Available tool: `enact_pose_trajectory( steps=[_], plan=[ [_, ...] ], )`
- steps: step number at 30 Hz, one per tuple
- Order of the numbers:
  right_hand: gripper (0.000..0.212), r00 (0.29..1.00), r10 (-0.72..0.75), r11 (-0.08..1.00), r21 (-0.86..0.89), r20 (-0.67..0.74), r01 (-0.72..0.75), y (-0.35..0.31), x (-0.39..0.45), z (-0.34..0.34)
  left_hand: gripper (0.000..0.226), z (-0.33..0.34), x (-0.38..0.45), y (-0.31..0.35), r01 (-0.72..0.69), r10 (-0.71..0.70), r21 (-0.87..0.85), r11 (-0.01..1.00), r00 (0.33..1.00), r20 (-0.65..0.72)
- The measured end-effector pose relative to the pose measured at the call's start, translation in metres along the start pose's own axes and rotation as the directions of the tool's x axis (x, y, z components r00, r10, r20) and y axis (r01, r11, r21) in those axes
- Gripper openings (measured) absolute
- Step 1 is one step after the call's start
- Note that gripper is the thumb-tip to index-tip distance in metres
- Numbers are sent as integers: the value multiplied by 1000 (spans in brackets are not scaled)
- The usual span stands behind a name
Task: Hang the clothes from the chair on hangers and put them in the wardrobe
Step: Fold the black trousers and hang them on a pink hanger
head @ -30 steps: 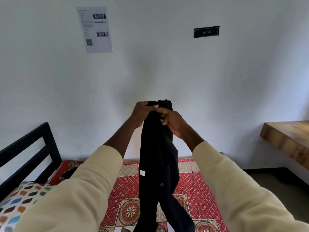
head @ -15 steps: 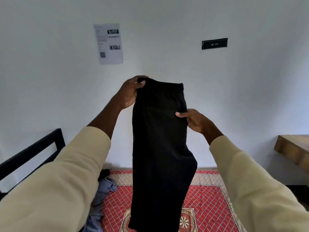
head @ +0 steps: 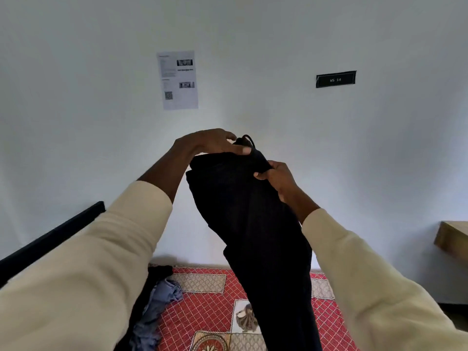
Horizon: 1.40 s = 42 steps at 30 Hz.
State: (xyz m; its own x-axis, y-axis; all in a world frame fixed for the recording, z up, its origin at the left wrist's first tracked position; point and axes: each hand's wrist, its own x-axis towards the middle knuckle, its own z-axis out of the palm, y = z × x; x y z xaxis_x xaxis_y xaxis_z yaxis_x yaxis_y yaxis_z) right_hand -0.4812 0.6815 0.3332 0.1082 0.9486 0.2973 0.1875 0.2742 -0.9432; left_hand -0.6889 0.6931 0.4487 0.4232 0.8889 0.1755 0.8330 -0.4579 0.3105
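A pair of black trousers [head: 255, 224] hangs in front of me, held up at the waistband above the bed. My left hand [head: 207, 144] lies over the top of the waistband, its thumb against the cloth and a belt loop sticking up beside its fingers. My right hand [head: 277, 177] pinches the right end of the waistband from the side. The legs of the trousers drop out of view at the bottom. No hanger, chair or wardrobe is visible.
Below lies a bed with a red patterned cover [head: 210, 307] and a black frame [head: 50, 239] at the left. A heap of blue and black clothes [head: 157, 302] sits on the cover. A wooden tabletop [head: 453, 236] juts in at the right. A white wall faces me.
The waistband, spread flat half a second ago, is now bunched and lower. My left hand has moved over its top, and my right hand has shifted up to the waistband's right end.
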Motion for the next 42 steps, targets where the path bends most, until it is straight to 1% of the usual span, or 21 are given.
enact_pose_trajectory(
  steps=[1, 3, 5, 9, 11, 13, 15, 17, 19, 20, 22, 24, 26, 28, 30, 32, 33, 36, 38, 40, 42],
  plan=[
    [23, 1000, 5, 1000, -22, -1, -5, 2, 0, 0, 86, 8, 1, -2, 14, -14, 17, 1000, 1000, 9],
    [25, 999, 7, 998, -55, 38, -5, 6, -1, -2, 48, 25, 6, -9, 8, -9, -33, 999, 1000, -28],
    [27, 996, -7, 998, -65, 87, 12, 10, -3, -9, 27, 37, 10, -13, -38, 29, -124, 992, 997, -70],
    [34, 996, -24, 991, -129, 90, 36, 30, -19, -41, 17, 58, 16, -3, -149, 128, -125, 981, 979, -160],
    [37, 991, 79, 975, -217, 112, -53, 60, -31, -68, 23, 63, 18, 5, -188, 155, -138, 972, 963, -221],
    [42, 955, 243, 924, -339, 170, -174, 98, -47, -92, 29, 62, 19, 10, -216, 169, -159, 963, 949, -267],
    [51, 922, 357, 871, -410, 149, -271, 136, -62, -107, 29, 58, 20, 13, -237, 189, -155, 959, 942, -276],
    [55, 916, 389, 846, -431, 95, -314, 164, -70, -113, 26, 54, 20, 15, -252, 208, -142, 957, 941, -267],
    [47, 917, 395, 836, -433, 50, -336, 188, -76, -121, 24, 50, 19, 10, -250, 207, -139, 958, 941, -267],
    [35, 922, 386, 840, -422, 20, -342, 198, -79, -126, 25, 48, 18, 4, -237, 191, -142, 961, 941, -278],
    [17, 932, 360, 888, -292, -36, -354, 211, -91, -135, 27, 44, 16, -14, -208, 154, -145, 967, 936, -315],
    [18, 927, 374, 911, -177, -30, -373, 215, -99, -133, 28, 45, 13, -34, -184, 111, -183, 966, 930, -350],
    [16, 926, 377, 924, -88, 39, -372, 209, -98, -119, 28, 50, 11, -45, -175, 82, -247, 953, 935, -346],
    [29, 917, 390, 916, 64, 81, -395, 197, -86, -98, 22, 53, 9, -44, -173, 79, -291, 941, 949, -306],
    [58, 889, 440, 876, 156, 130, -456, 185, -67, -79, 22, 52, 7, -36, -180, 101, -298, 938, 960, -263],
    [81, 848, 492, 846, 119, 200, -519, 178, -55, -67, 24, 48, 5, -29, -206, 141, -282, 937, 962, -234],
    [83, 831, 509, 835, 103, 227, -540, 175, -51, -61, 23, 45, 4, -26, -209, 148, -274, 939, 963, -227],
    [64, 781, 535, 763, 211, 323, -610, 171, -39, -45, 20, 33, 2, -21, -197, 144, -235, 952, 964, -224],
    [50, 766, 543, 739, 237, 345, -631, 171, -33, -37, 21, 26, 2, -20, -197, 150, -204, 959, 963, -225],
    [34, 769, 574, 731, 247, 283, -636, 168, -27, -31, 22, 19, 2, -20, -187, 142, -177, 966, 960, -243],
    [32, 804, 587, 753, 300, 96, -586, 166, -22, -31, 22, 14, 1, -25, -161, 112, -166, 973, 957, -269]
  ],
)
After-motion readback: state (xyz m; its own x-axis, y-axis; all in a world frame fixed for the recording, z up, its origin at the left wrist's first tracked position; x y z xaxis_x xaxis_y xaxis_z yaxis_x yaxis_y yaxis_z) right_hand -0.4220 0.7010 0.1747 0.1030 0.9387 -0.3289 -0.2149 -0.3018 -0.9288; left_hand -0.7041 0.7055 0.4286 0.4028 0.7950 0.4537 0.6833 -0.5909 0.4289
